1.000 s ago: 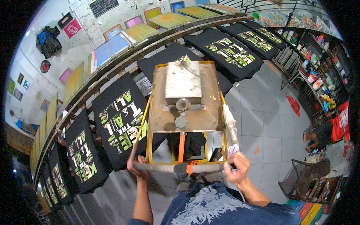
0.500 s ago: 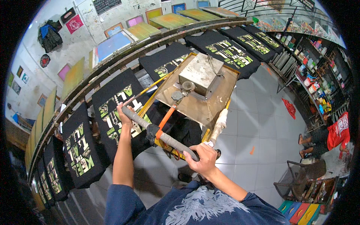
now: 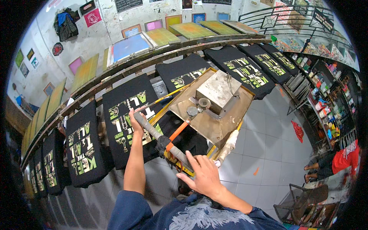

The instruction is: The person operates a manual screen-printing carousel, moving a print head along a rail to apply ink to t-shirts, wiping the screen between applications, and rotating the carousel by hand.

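My left hand [image 3: 137, 122] is closed round the far left end of a grey, wrapped handlebar [image 3: 153, 130]. The bar belongs to a yellow-framed metal unit [image 3: 195, 119], with a flat plate, a silver box [image 3: 218, 90] on top and an orange hose [image 3: 178, 130] running to the bar. Over the bar's near right end, my right hand [image 3: 205, 176] is open, index finger and thumb spread. Whether its palm still touches the bar is hidden. Beneath and left of the unit lies a black T-shirt [image 3: 117, 96] with a green and cream print.
More printed black shirts, such as one at left [image 3: 96, 149] and one at back right [image 3: 245, 57], lie along a curved rack [image 3: 132, 67]. Screen frames [image 3: 130, 48] lean behind it. At right are a shelf of bottles [image 3: 326, 99], a person in red [image 3: 345, 157] and a chair [image 3: 303, 199].
My right hand has loosened from the handlebar, its fingers now spread. My left hand keeps its hold. The whole scene has shifted right and down in view.
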A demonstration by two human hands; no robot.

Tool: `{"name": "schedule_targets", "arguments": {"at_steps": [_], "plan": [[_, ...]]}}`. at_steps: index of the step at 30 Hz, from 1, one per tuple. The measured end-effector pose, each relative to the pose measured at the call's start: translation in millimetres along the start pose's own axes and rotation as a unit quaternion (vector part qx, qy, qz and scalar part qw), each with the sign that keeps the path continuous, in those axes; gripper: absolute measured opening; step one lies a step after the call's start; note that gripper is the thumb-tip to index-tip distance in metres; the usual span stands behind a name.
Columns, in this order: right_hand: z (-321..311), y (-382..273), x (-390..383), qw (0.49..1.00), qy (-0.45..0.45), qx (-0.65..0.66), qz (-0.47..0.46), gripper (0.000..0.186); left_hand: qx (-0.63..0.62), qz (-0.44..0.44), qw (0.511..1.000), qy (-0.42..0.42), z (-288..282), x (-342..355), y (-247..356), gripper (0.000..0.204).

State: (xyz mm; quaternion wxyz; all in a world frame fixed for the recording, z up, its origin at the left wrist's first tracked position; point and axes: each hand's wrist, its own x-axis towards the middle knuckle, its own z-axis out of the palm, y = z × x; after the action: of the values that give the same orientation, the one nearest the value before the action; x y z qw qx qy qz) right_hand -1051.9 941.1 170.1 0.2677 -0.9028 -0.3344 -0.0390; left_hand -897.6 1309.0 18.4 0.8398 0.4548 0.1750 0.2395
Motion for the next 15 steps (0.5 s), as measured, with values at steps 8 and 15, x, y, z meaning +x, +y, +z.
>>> {"name": "schedule_targets", "arguments": {"at_steps": [8, 15], "plan": [[11, -2, 29, 0.989, -0.077, 0.106, -0.064, 0.089, 0.034, 0.073, 0.996, 0.039, -23, 11, -22, 0.061], [8, -13, 30, 0.977, -0.149, 0.139, -0.057, 0.096, 0.087, 0.136, 0.975, 0.151, -21, -1, -27, 0.061]]}}
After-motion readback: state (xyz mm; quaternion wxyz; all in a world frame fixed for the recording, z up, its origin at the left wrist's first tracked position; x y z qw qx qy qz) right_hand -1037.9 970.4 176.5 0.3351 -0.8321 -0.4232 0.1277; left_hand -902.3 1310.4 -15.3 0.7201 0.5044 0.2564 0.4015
